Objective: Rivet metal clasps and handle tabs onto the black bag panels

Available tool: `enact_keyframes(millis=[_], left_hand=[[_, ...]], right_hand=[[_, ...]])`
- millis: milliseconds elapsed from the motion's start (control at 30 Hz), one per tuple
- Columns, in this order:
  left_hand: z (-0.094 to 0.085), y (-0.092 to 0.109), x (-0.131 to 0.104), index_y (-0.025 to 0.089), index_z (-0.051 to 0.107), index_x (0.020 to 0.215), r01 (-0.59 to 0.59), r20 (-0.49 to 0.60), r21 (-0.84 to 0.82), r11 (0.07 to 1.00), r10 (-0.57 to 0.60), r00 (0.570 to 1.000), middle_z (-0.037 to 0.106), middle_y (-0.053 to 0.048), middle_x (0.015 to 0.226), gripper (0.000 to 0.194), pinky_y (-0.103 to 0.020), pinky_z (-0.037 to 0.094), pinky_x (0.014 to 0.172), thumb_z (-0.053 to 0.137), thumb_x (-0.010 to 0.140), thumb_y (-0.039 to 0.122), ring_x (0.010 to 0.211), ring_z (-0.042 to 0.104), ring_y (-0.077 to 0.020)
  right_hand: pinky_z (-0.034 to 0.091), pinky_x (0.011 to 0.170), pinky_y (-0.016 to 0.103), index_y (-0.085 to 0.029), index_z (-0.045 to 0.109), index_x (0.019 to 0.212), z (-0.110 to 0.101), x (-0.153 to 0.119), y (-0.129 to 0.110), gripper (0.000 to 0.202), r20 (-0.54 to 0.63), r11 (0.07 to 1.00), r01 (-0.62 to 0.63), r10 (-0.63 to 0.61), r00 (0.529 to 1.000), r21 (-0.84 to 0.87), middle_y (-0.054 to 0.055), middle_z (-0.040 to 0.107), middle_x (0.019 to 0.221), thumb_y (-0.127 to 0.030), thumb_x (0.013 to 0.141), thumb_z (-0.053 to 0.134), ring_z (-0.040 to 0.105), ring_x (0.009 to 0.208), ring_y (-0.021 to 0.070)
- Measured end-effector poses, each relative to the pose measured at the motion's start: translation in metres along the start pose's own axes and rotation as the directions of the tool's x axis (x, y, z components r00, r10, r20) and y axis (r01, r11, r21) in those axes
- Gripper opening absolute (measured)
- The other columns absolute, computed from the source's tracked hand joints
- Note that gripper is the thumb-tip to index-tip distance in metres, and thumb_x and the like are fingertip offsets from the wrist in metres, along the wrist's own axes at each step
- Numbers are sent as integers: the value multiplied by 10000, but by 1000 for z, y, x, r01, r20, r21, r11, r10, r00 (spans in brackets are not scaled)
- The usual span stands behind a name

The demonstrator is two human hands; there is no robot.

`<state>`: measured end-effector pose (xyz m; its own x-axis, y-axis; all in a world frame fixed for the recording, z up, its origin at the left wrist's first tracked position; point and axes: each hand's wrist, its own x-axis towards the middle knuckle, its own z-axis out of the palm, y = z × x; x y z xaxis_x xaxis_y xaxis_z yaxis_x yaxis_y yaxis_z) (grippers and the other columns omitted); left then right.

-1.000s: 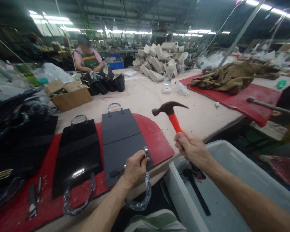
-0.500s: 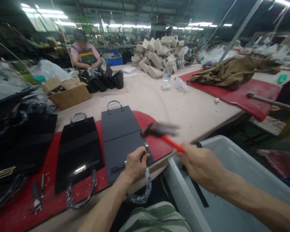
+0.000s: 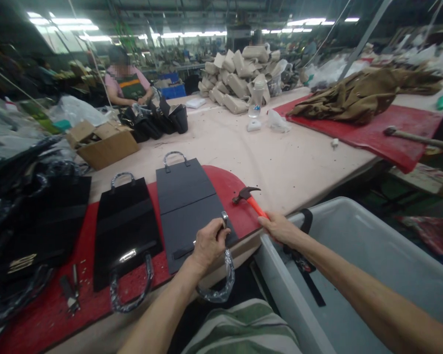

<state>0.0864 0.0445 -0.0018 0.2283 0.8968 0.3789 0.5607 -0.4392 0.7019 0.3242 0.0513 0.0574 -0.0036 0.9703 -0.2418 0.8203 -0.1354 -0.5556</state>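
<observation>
My left hand point(image 3: 209, 242) is closed round a small metal tool point(image 3: 225, 216) whose shiny top sticks up from the fist. It rests on the lower right of a dark grey bag panel point(image 3: 184, 196), which has plastic-wrapped handles at both ends. The tool's lower end is hidden. To the right, my right hand point(image 3: 278, 227) grips the orange handle of a claw hammer point(image 3: 246, 194), its head over the red mat point(image 3: 225, 182). A second black panel point(image 3: 124, 231) with wrapped handles lies left of the grey one.
Flat tools point(image 3: 70, 295) lie on the mat at lower left, beside stacked black bag pieces point(image 3: 59, 211). A cardboard box point(image 3: 107, 147) stands behind. A grey bin point(image 3: 339, 206) is at right. Across the table point(image 3: 221, 142) a person point(image 3: 129, 83) sits near black bags point(image 3: 153, 120).
The hammer, blurred before, now shows sharply, lower and nearer the mat's edge with my right hand. My left hand keeps its hold on the metal tool. The view has shifted slightly.
</observation>
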Motion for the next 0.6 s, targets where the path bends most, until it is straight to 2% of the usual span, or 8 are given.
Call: enact_keyframes(millis=[100,200,267,333,400,467,533,600], left_hand=[[-1,0,0,213,652,919,12,2,5,1000,-12,1000,717,-41,942,66,-279,519,810,591,899,197,861,677,-172],[-2,2,0,213,648,920,19,3,2,1000,-19,1000,716,-43,949,62,-283,521,814,592,897,199,869,675,-177],[-1,4,-1,214,648,941,27,15,-5,1000,-27,1000,714,-46,958,80,-292,523,825,577,903,208,875,672,-180],[0,6,-1,213,651,952,57,26,-36,998,-57,998,711,-46,949,101,-305,528,836,561,908,224,868,668,-180],[0,7,2,206,658,940,151,3,-138,979,-152,988,714,-49,936,125,-313,541,838,547,914,258,863,670,-176],[-5,5,7,183,652,922,293,-87,-339,894,-340,936,717,-65,926,209,-319,568,806,527,929,351,855,684,-176],[-19,-1,15,156,634,913,380,-164,-539,751,-537,828,715,-80,913,328,-327,590,752,523,917,465,832,697,-182],[-44,-9,23,144,617,874,427,-182,-608,670,-641,746,706,-70,854,392,-330,592,704,556,866,531,761,692,-182]], right_hand=[[454,835,362,-158,587,1013,11,4,-4,139,-98,993,41,-52,994,-111,128,639,990,-246,918,537,617,937,249],[351,1029,442,-180,591,1176,24,1,-15,290,-128,950,227,-258,958,-215,163,547,1307,-201,887,591,485,1221,303],[328,1053,442,-202,578,1250,37,0,-22,359,-80,859,434,-469,880,-271,134,514,1377,-185,892,590,443,1255,288],[359,1013,428,-195,549,1307,51,0,-26,409,-16,778,566,-592,806,-272,124,523,1370,-173,900,581,465,1207,268],[379,970,412,-182,545,1316,63,2,-28,420,18,773,588,-601,799,-238,116,544,1339,-178,899,596,482,1159,254],[375,950,409,-173,567,1293,68,4,-29,402,11,790,567,-580,814,-234,113,558,1317,-196,895,621,484,1140,254],[364,933,404,-179,591,1271,68,5,-30,380,7,799,553,-568,823,-236,105,567,1303,-213,896,640,489,1122,250],[352,913,402,-198,603,1268,64,6,-32,377,16,799,551,-565,825,-242,93,577,1285,-226,895,653,495,1097,247]])
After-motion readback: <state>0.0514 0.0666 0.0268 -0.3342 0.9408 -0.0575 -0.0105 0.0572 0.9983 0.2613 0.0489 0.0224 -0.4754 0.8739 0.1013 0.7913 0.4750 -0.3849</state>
